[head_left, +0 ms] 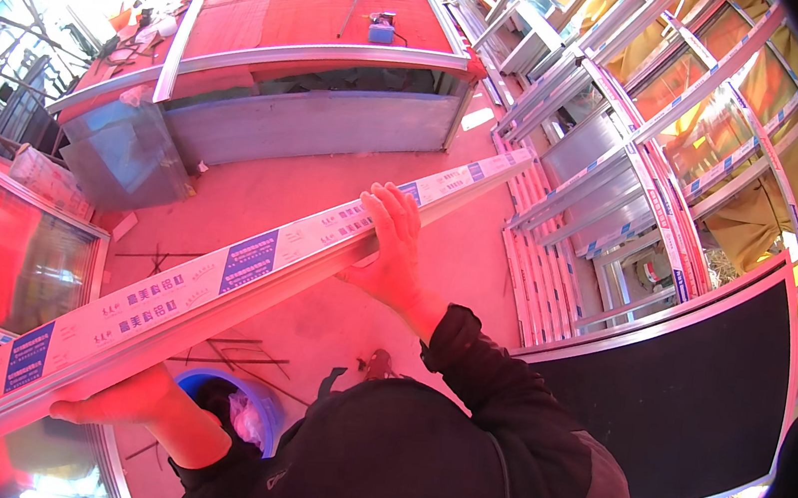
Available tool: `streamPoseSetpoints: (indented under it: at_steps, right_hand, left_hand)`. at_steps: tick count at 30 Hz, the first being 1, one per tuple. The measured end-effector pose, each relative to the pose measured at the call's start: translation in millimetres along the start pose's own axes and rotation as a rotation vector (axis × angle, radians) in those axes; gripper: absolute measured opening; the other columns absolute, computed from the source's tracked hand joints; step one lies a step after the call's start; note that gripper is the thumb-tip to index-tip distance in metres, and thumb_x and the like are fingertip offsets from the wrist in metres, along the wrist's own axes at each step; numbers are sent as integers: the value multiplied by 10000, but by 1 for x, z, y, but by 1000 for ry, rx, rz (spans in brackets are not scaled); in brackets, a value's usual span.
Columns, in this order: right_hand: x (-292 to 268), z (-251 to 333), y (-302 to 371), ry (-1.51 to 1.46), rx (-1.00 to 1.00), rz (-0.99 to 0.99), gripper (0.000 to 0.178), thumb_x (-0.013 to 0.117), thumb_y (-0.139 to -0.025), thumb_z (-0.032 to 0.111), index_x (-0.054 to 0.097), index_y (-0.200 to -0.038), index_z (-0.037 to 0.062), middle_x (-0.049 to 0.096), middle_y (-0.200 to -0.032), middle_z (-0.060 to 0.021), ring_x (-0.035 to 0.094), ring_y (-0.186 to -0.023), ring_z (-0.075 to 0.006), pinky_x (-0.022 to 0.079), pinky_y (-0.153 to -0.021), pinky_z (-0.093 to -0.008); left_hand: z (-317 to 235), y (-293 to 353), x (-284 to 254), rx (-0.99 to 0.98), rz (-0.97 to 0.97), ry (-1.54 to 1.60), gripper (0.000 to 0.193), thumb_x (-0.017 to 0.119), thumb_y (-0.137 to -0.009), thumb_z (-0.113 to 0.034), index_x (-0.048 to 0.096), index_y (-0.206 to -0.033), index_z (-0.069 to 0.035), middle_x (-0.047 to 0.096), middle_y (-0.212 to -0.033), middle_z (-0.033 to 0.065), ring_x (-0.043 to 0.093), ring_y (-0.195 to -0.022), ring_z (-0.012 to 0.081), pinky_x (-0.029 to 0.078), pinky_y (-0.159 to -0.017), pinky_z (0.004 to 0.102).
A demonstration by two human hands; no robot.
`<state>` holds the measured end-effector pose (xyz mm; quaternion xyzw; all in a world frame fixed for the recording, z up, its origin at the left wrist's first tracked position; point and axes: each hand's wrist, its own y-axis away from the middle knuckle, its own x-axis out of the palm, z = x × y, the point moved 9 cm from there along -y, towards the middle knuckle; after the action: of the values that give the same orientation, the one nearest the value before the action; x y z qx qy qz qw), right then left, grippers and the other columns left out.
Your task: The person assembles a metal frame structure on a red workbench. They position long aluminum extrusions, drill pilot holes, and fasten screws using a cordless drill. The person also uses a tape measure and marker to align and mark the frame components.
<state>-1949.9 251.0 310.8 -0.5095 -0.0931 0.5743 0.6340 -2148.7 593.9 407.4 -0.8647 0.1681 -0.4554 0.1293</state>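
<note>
We carry a long aluminium profile above the floor, left hand cupped underneath, right hand clamped over it. Judged stiff, light, film-slippery; wide-spaced holds suit.

Both arms raised in dark sleeves, forearms bare at the wrists. Right hand reaching toward one o'clock, fingers curled over the top, palm pressed against the side, wrist bent back. Left hand low at eight o'clock, cupped palm-up from beneath, fingers wrapped under, thumb hidden.
</note>
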Motion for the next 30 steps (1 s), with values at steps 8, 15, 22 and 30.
streamPoseSetpoints:
  at_steps: [8, 15, 22, 30]
  right_hand:
    - [23, -239, -37, -311, 603, -202, 914, 828, -837, 292, 330, -1550, 11, 338, -1592, -210, 344, -1464, -390, 310, -1186, -499]
    - [67, -398, -93, -1077, 1134, -246, 882, 699, -970, 409, 241, -1587, -25, 364, -1582, -198, 421, -1424, -349, 342, -1171, -487]
    - [82, -480, -223, -986, 1036, -125, 856, 662, -995, 421, 240, -1593, -24, 422, -1548, -179, 449, -1408, -302, 378, -1149, -435]
    - [55, -631, -265, -912, 1079, -116, 611, 644, -999, 301, 445, -1480, -18, 565, -1397, -114, 583, -1231, -207, 490, -1007, -374]
  left_hand:
    - [112, -44, 79, 280, 120, -228, 594, 506, -1024, -559, 472, -1265, -18, 589, -1182, 127, 638, -1010, 250, 608, -812, 489]
    - [284, -74, 148, 135, 90, -124, 736, 649, -842, -670, 566, -1294, -95, 616, -1277, 115, 621, -1161, 338, 533, -971, 576]
    - [430, -89, 267, -110, 98, 273, 653, 699, -855, -590, 590, -1287, -113, 644, -1282, 51, 638, -1182, 290, 487, -1055, 577]
    - [497, -75, 426, 168, -138, 422, 606, 766, -707, -563, 717, -1080, -88, 672, -1274, 101, 601, -1212, 353, 473, -1012, 550]
